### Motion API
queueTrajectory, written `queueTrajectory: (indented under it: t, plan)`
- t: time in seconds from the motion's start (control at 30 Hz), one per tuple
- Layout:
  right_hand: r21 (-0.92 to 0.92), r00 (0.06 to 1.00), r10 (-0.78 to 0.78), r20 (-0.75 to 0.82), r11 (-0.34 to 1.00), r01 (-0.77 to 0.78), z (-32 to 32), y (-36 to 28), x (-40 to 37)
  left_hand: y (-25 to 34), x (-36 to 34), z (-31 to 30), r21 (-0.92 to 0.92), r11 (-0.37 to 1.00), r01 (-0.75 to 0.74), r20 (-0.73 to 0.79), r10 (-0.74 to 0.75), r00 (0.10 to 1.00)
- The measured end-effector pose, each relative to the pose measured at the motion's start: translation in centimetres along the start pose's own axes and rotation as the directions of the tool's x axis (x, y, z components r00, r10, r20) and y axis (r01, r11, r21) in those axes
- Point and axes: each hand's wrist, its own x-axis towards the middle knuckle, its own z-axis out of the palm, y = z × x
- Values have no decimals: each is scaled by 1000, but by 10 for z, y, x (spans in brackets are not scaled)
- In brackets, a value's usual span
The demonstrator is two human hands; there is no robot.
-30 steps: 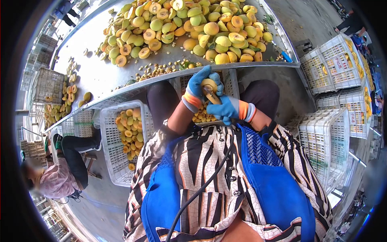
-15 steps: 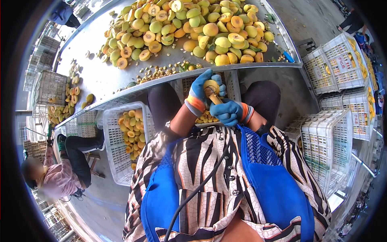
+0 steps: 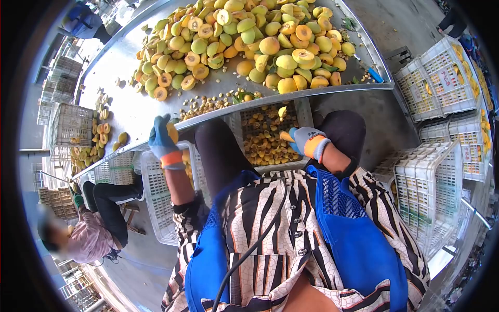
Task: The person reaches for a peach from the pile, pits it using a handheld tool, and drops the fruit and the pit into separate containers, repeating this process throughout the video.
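Note:
My left hand [image 3: 162,138], in a blue glove with an orange cuff, is out to the left by the table edge and grips a yellow fruit half [image 3: 173,133] above a white crate [image 3: 156,208]. My right hand [image 3: 307,142], gloved too, stays in front of my knees and holds a small pitting tool [image 3: 286,137] with a yellow handle. Under it stands a crate of fruit scraps and pits [image 3: 262,138]. A small yellow piece [image 3: 282,111] is in the air above that crate.
A metal table [image 3: 130,104] carries a big pile of yellow-green fruit [image 3: 249,36], loose pits [image 3: 208,102] and a blue-handled tool [image 3: 375,76]. White crates [image 3: 426,182] are stacked on the right. Another person [image 3: 88,234] sits at the lower left.
Both hands were together on one fruit over the middle crate. Now my left hand has swung left with a fruit half, and my right hand has dropped slightly with the tool.

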Motion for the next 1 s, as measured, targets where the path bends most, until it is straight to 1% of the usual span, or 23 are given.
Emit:
queueTrajectory:
  t: [0.03, 0.1, 0.13, 0.17, 0.23, 0.27, 0.3, 0.37, 0.43, 0.5, 0.53, 0.57, 0.63, 0.67, 0.7, 0.77, 0.8, 0.83, 0.87, 0.9, 0.93, 0.97, 1.0]
  plan:
    - [3, 1000, -4, -15, 1000, 4, -1, -2, 2, -12, 15, -18, 203, 971, -123, 8, 124, 992]
    - [94, 993, 66, -100, 994, -56, -3, -7, 2, -20, 24, -27, 290, 942, -170, -71, 198, 978]
    - [115, 993, 59, -105, 992, -47, -1, -9, 6, -23, 23, -21, 252, 944, -213, -35, 229, 973]
    - [121, 992, 66, -107, 991, -53, 5, -8, 10, -20, 15, -3, 197, 959, -202, 3, 206, 979]
    - [192, 994, 6, -110, 981, 16, 23, -1, 26, -10, 3, 44, 229, 947, -227, 208, 180, 961]
    - [151, 992, -24, -125, 988, 43, 39, 7, 36, -25, 10, 67, 269, 883, -386, 340, 288, 895]
    - [153, 991, -20, -130, 987, 40, 39, 8, 38, -39, 18, 93, 283, 795, -536, 469, 373, 801]
    - [163, 999, 26, -28, 986, -21, 39, 9, 40, -28, 10, 150, 325, 585, -743, 638, 444, 629]
    - [158, 998, 32, -54, 987, -23, 44, 15, 42, -52, 15, 195, 284, 540, -792, 751, 389, 534]
    - [212, 996, 47, -76, 977, -30, 41, 17, 42, -81, 26, 223, 288, 412, -864, 830, 342, 440]
    - [215, 995, 58, -84, 976, -38, 38, 17, 41, -95, 31, 235, 367, 321, -873, 848, 271, 456]
    - [218, 993, 69, -92, 975, -47, 35, 16, 40, -107, 40, 243, 356, 323, -877, 852, 273, 446]
    - [231, 988, 100, -122, 971, -70, 35, 17, 41, -109, 51, 247, 397, 397, -827, 887, 64, 456]
    - [234, 988, 100, -121, 970, -70, 35, 17, 40, -111, 53, 244, 366, 308, -879, 897, 135, 421]
    - [267, 984, 95, -153, 962, -51, 35, 17, 39, -105, 52, 238, 368, 306, -878, 897, 131, 421]
    - [321, 971, 81, -223, 947, -5, 32, 15, 37, -90, 49, 225, 476, 468, -745, 842, 3, 539]
    - [343, 958, 90, -273, 939, 10, 31, 12, 35, -79, 43, 214, 444, 544, -712, 824, 64, 563]
    - [339, 956, 87, -279, 941, 13, 26, 9, 32, -82, 44, 204, 442, 542, -715, 823, 72, 563]
    - [427, 936, 151, -317, 904, -1, 21, 5, 30, -89, 47, 193, 269, 947, -174, 711, -74, 699]
    - [514, 914, 216, -344, 857, -9, 21, 1, 29, -86, 44, 181, -63, 897, 438, 649, -297, 701]
    - [493, 868, 194, -458, 868, 66, 24, -1, 28, -85, 37, 168, -53, 898, 437, 654, -299, 694]
    - [489, 871, 189, -453, 870, 66, 24, -4, 30, -81, 28, 164, 117, 926, 360, 571, -360, 738]
    - [502, 885, 204, -419, 864, 39, 23, -7, 34, -84, 23, 162, 168, 960, 224, 580, -280, 765]
